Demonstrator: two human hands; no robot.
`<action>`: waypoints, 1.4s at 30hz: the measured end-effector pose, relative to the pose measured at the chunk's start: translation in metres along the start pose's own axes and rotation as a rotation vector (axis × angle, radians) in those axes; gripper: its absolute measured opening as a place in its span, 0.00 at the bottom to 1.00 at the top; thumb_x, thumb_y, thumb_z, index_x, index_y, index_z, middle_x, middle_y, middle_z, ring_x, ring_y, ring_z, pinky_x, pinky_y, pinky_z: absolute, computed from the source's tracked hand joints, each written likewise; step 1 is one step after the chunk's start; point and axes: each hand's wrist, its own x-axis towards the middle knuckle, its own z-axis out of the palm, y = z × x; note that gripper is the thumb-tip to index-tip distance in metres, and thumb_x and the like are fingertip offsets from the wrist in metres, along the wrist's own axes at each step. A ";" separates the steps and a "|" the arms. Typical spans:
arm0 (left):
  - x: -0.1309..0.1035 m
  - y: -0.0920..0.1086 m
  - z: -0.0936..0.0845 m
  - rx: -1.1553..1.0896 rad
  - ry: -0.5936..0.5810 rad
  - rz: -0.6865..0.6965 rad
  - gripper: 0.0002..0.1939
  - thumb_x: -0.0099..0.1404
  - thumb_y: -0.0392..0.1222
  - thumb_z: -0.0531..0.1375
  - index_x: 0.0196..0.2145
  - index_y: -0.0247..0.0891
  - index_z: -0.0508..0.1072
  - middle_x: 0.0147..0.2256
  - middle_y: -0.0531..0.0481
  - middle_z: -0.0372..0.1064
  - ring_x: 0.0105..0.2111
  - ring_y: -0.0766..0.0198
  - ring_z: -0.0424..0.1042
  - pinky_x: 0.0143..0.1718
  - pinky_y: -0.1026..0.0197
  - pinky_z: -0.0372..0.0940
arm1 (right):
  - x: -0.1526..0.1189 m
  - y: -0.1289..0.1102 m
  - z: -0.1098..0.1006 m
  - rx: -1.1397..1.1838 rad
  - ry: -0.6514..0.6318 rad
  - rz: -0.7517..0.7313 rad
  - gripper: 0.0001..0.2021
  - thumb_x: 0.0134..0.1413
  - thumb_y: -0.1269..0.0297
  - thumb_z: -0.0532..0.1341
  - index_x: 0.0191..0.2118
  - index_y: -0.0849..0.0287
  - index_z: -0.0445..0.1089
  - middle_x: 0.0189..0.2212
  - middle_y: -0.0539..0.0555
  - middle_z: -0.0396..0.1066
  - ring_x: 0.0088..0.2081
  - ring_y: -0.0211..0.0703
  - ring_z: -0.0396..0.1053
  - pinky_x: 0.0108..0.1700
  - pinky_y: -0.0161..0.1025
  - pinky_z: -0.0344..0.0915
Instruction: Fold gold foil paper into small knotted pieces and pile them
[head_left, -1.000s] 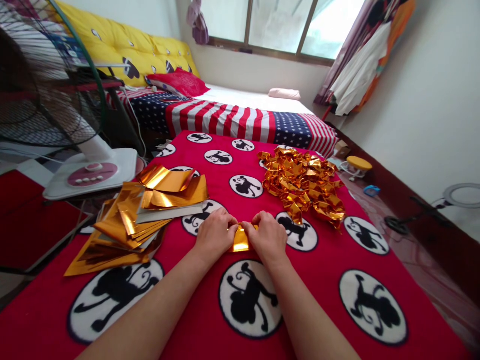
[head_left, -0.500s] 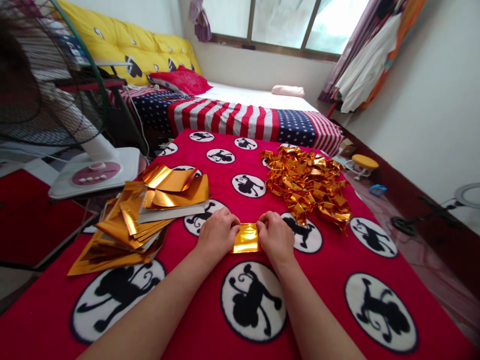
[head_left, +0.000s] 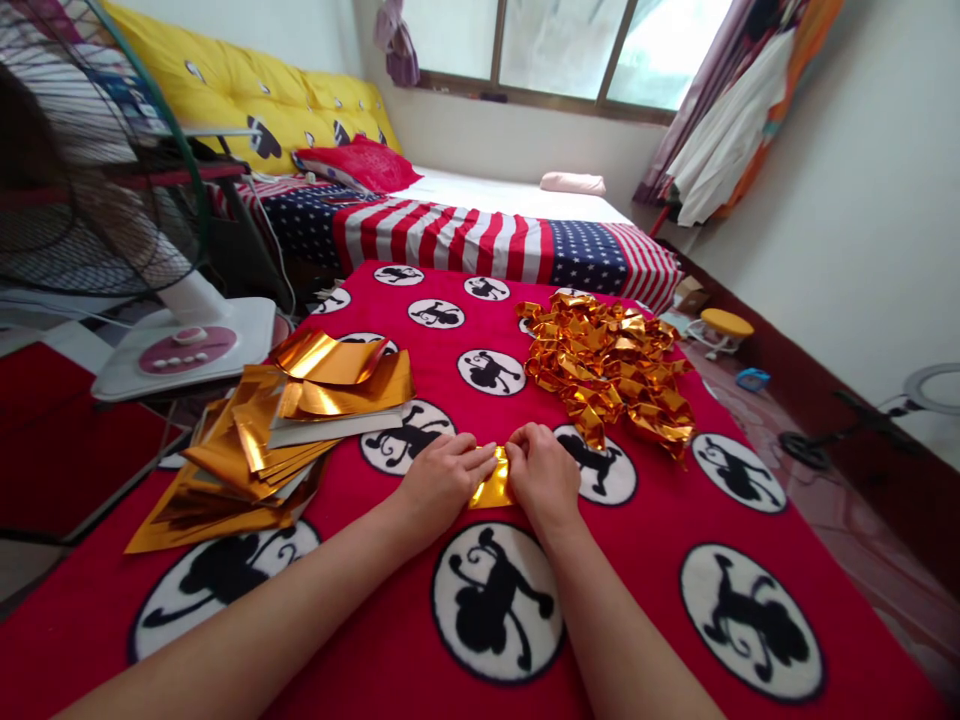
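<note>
A small folded sheet of shiny gold foil paper (head_left: 493,488) lies on the red cloth in front of me. My left hand (head_left: 444,478) grips its left side, fingers together and reaching across the upper edge. At the right end, my right hand (head_left: 546,474) is closed on the paper with bent fingers. The fingertips of both hands nearly meet, so they cover much of the upper edge. To the left sits a loose stack of flat gold foil sheets (head_left: 247,435), some with grey backs showing. A heap of folded gold foil pieces (head_left: 611,365) lies at the right.
The red cloth (head_left: 630,620) with black monkey prints covers the table. An electric fan (head_left: 187,345) stands at the left. Beyond the table is a bed (head_left: 495,235) with a striped, starred cover. A yellow stool (head_left: 726,322) is on the floor to the right.
My left hand has shifted right over the foil paper, its fingers now stretched along the upper edge toward my right hand. Less of the paper shows between the hands.
</note>
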 end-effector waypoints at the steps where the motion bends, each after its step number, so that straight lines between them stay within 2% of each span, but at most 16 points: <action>1: -0.005 -0.004 0.001 0.012 0.030 0.013 0.15 0.71 0.38 0.51 0.52 0.43 0.71 0.54 0.53 0.70 0.49 0.59 0.66 0.50 0.55 0.57 | 0.000 0.000 0.000 0.001 0.001 -0.005 0.05 0.58 0.64 0.59 0.32 0.55 0.69 0.33 0.48 0.71 0.33 0.39 0.67 0.31 0.37 0.50; 5: -0.020 -0.016 0.003 0.034 0.127 0.028 0.16 0.71 0.39 0.51 0.53 0.46 0.71 0.54 0.57 0.71 0.48 0.60 0.66 0.49 0.54 0.57 | 0.000 0.000 0.000 0.004 0.003 -0.015 0.05 0.58 0.63 0.59 0.32 0.54 0.69 0.34 0.48 0.71 0.33 0.39 0.67 0.32 0.37 0.50; 13: -0.028 -0.017 0.001 -0.014 0.121 -0.025 0.22 0.67 0.32 0.52 0.55 0.49 0.70 0.56 0.60 0.69 0.51 0.57 0.65 0.47 0.53 0.57 | 0.000 0.001 0.001 0.003 0.009 -0.022 0.05 0.58 0.63 0.59 0.31 0.54 0.69 0.33 0.48 0.71 0.32 0.39 0.67 0.31 0.37 0.50; 17: -0.035 -0.025 -0.001 -0.065 0.133 -0.052 0.24 0.64 0.30 0.53 0.53 0.48 0.73 0.54 0.57 0.71 0.50 0.56 0.67 0.46 0.52 0.59 | 0.000 0.000 0.001 -0.007 0.011 -0.018 0.05 0.58 0.62 0.60 0.31 0.54 0.69 0.33 0.48 0.71 0.32 0.39 0.66 0.31 0.37 0.49; 21: -0.042 -0.034 -0.005 -0.220 0.212 -0.173 0.21 0.61 0.29 0.55 0.46 0.46 0.78 0.47 0.54 0.76 0.46 0.57 0.69 0.47 0.53 0.61 | -0.001 -0.001 0.002 -0.004 0.022 -0.020 0.05 0.57 0.63 0.60 0.30 0.54 0.68 0.32 0.48 0.70 0.31 0.39 0.66 0.31 0.38 0.48; 24: -0.037 -0.035 -0.009 -0.394 0.272 -0.313 0.11 0.60 0.34 0.58 0.35 0.42 0.80 0.40 0.51 0.78 0.42 0.60 0.71 0.45 0.57 0.64 | -0.001 -0.001 0.002 0.002 0.033 -0.014 0.05 0.57 0.63 0.60 0.30 0.54 0.69 0.33 0.48 0.70 0.31 0.39 0.66 0.31 0.38 0.47; 26: -0.029 -0.034 -0.012 -0.449 0.250 -0.413 0.04 0.58 0.41 0.63 0.30 0.41 0.79 0.35 0.50 0.77 0.38 0.60 0.72 0.42 0.59 0.64 | -0.001 -0.001 0.003 0.012 0.038 -0.015 0.05 0.57 0.64 0.60 0.30 0.54 0.69 0.32 0.48 0.70 0.31 0.39 0.66 0.31 0.38 0.47; 30: -0.013 -0.035 -0.019 -0.402 0.105 -0.597 0.12 0.51 0.47 0.68 0.32 0.39 0.74 0.33 0.51 0.74 0.34 0.60 0.71 0.33 0.61 0.61 | -0.003 0.002 0.004 0.049 0.066 -0.030 0.05 0.57 0.64 0.60 0.30 0.54 0.68 0.32 0.48 0.70 0.32 0.39 0.66 0.31 0.38 0.48; 34: -0.007 -0.040 -0.021 -0.363 -0.048 -0.633 0.12 0.50 0.49 0.67 0.29 0.41 0.74 0.29 0.53 0.72 0.30 0.60 0.69 0.28 0.62 0.55 | -0.004 0.003 0.007 0.088 0.095 -0.038 0.04 0.57 0.64 0.61 0.31 0.54 0.68 0.31 0.47 0.70 0.32 0.39 0.67 0.32 0.38 0.50; 37: -0.010 -0.042 -0.017 -0.430 -0.034 -0.645 0.11 0.50 0.50 0.67 0.26 0.41 0.74 0.28 0.53 0.72 0.30 0.61 0.68 0.28 0.62 0.54 | -0.004 0.004 0.008 0.119 0.111 -0.028 0.01 0.56 0.64 0.61 0.34 0.54 0.69 0.33 0.47 0.71 0.33 0.40 0.67 0.33 0.37 0.52; 42: -0.017 -0.043 -0.007 -0.582 0.104 -0.684 0.11 0.50 0.50 0.67 0.25 0.40 0.75 0.26 0.55 0.72 0.27 0.64 0.66 0.27 0.64 0.54 | -0.005 0.004 0.007 0.193 0.118 -0.018 0.04 0.56 0.62 0.60 0.37 0.53 0.72 0.35 0.48 0.72 0.35 0.40 0.69 0.34 0.36 0.56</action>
